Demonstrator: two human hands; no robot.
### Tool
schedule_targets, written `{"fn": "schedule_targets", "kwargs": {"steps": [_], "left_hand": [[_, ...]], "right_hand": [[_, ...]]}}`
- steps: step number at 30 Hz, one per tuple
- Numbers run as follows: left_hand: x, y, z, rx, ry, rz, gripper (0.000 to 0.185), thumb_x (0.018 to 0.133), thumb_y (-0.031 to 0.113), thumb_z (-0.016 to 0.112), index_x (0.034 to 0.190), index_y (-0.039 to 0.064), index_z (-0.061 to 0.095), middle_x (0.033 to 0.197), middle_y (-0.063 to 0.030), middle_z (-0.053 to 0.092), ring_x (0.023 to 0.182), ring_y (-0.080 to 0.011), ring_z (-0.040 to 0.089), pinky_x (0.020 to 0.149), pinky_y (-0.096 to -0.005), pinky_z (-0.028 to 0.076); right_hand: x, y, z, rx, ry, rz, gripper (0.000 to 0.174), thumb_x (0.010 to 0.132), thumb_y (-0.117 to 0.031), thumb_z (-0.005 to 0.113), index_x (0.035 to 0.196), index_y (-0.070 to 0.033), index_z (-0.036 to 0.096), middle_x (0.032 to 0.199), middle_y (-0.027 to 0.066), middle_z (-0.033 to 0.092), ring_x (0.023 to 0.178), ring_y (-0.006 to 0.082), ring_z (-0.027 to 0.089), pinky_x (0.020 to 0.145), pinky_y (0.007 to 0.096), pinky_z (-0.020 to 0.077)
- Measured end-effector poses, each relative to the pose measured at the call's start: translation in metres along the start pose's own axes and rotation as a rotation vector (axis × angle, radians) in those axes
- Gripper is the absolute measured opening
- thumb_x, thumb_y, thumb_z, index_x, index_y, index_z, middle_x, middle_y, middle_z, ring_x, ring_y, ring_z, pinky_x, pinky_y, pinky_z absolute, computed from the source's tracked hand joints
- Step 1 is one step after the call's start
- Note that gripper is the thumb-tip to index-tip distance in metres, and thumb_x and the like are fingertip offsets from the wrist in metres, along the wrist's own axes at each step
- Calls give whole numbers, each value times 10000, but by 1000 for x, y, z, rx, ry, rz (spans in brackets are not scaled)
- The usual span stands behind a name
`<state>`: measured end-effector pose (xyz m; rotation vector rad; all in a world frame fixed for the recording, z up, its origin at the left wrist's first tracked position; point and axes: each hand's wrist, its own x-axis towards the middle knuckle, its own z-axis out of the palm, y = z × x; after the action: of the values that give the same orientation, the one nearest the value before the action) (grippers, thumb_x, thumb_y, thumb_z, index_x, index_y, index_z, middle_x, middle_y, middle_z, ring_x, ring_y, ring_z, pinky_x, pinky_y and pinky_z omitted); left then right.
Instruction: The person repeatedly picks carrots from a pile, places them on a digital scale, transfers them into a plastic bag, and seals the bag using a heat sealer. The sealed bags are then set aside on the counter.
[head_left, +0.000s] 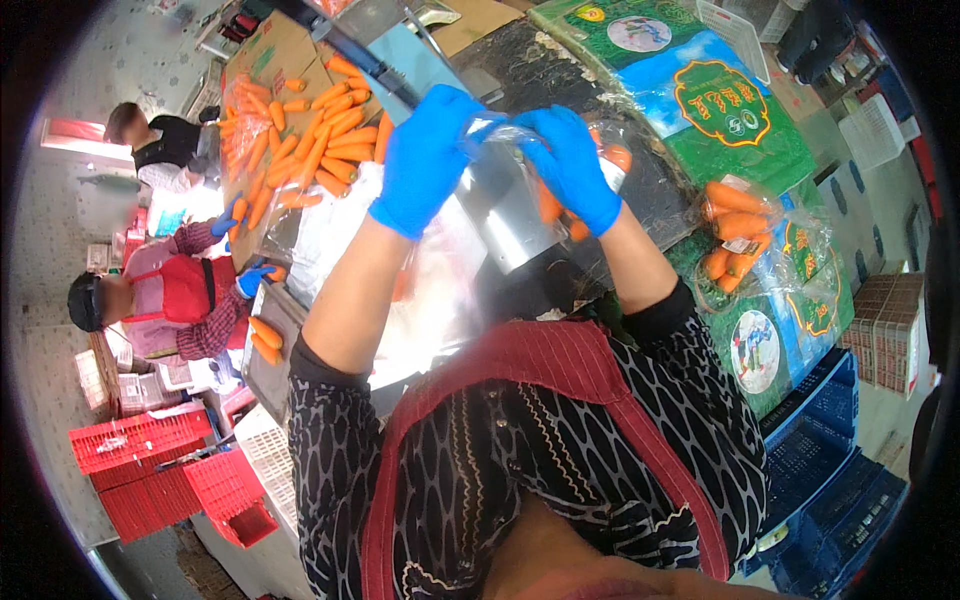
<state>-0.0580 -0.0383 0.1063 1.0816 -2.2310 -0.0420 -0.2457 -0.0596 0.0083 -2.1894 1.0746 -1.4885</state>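
Note:
My left hand (431, 157), in a blue glove, is closed on one end of a gathered strip of clear plastic film. My right hand (566, 165), also gloved in blue, grips the film's other side near a metal plate (502, 217). Below and beside my right hand hang bagged carrots (551, 206), partly hidden by it. Many loose carrots (322, 142) lie on the table left of my left hand. White plastic bags (322, 240) are spread below that hand.
Packed carrots (739, 225) lie on green printed sacks (720, 105) at the right. A metal arm (367, 60) crosses above the table. At the left, a co-worker in a red apron (191, 289) handles carrots; another person (169, 142) stands beyond. Blue crates (810, 435) stand lower right.

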Motion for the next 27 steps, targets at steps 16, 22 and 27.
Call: {"fn": "schedule_targets", "kwargs": {"steps": [16, 22, 27], "left_hand": [[-75, -35, -7, -198, 326, -443, 107, 894, 2, 626, 1000, -5, 636, 1062, -88, 602, 964, -180, 589, 846, -297, 474], [-92, -26, -13, -256, 257, -351, 226, 816, 8, 647, 1042, 20, 628, 1114, -108, 588, 1077, -255, 552, 964, -352, 420], [-91, -40, 2, -389, 365, -406, 214, 810, 8, 705, 1000, 34, 610, 1074, -87, 579, 999, -213, 563, 909, -324, 444]], "right_hand": [[-19, -1, 129, 817, -386, 482, 388, 921, -161, 602, 1274, -5, 566, 1222, 149, 599, 1128, 234, 584, 972, 346, 469], [-51, 17, 88, 625, -14, 329, 483, 853, -99, 679, 1318, -83, 549, 1254, 111, 539, 1186, 250, 533, 996, 374, 447], [58, -33, -15, 369, 218, 110, 413, 898, -136, 614, 1309, -111, 581, 1153, 105, 561, 1031, 200, 586, 860, 325, 483]]}}
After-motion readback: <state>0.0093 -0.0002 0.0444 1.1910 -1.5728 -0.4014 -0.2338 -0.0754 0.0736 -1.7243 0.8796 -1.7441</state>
